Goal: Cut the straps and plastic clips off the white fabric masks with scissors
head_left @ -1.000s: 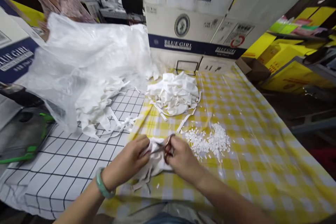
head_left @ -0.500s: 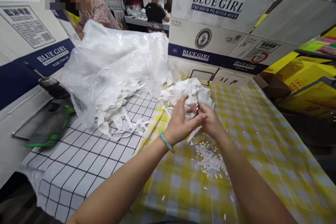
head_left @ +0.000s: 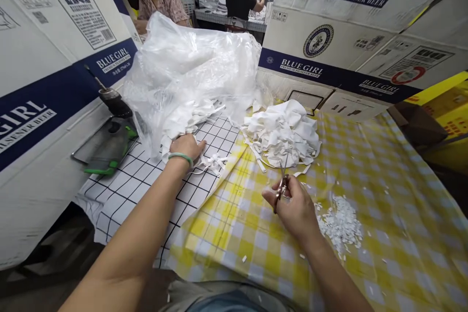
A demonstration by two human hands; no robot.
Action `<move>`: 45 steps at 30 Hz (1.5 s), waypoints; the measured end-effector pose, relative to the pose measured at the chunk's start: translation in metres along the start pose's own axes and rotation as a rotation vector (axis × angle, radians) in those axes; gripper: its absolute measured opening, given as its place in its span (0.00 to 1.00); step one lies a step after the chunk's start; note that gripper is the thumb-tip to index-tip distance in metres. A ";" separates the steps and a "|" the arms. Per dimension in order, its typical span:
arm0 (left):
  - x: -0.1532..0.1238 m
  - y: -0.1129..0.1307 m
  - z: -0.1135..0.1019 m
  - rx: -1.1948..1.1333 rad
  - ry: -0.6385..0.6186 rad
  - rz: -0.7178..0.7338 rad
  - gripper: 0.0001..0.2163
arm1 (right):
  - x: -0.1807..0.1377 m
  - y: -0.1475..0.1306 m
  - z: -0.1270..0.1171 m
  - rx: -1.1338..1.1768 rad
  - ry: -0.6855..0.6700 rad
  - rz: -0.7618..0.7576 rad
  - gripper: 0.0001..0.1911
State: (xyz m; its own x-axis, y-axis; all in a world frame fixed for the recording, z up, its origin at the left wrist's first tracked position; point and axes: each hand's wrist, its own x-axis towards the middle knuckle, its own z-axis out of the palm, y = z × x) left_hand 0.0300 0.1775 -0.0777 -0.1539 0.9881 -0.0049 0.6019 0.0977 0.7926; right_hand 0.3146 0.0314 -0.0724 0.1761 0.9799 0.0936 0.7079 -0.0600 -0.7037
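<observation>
My left hand, with a pale green bangle at the wrist, rests on the near edge of the left pile of white fabric strips. Its thumb sticks out to the right, apart from the fingers; the fingertips are partly hidden. My right hand is closed round small scissors, blades pointing away from me. Just beyond the scissors lies a second heap of white fabric pieces with thin straps trailing off it. Beside my right wrist is a scatter of tiny white clippings.
Clear plastic sheeting covers the back of the left pile. Printed cartons stand at left and back right. A dark pot and a green-edged tray sit by the left carton. Other people sit behind.
My left hand has moved from beside my right hand to the left pile. My right hand, still holding the scissors, has come back nearer to me. The view has shifted left.
</observation>
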 end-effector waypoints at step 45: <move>-0.194 0.058 0.085 -0.757 -0.653 0.050 0.13 | -0.067 0.018 -0.041 -0.055 -0.275 -0.144 0.22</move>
State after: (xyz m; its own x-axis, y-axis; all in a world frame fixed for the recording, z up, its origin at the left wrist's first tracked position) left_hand 0.1610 0.0012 -0.0824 0.4554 0.8828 -0.1149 -0.0962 0.1772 0.9795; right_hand 0.3439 -0.0434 -0.0627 -0.1153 0.9933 -0.0094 0.7495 0.0808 -0.6570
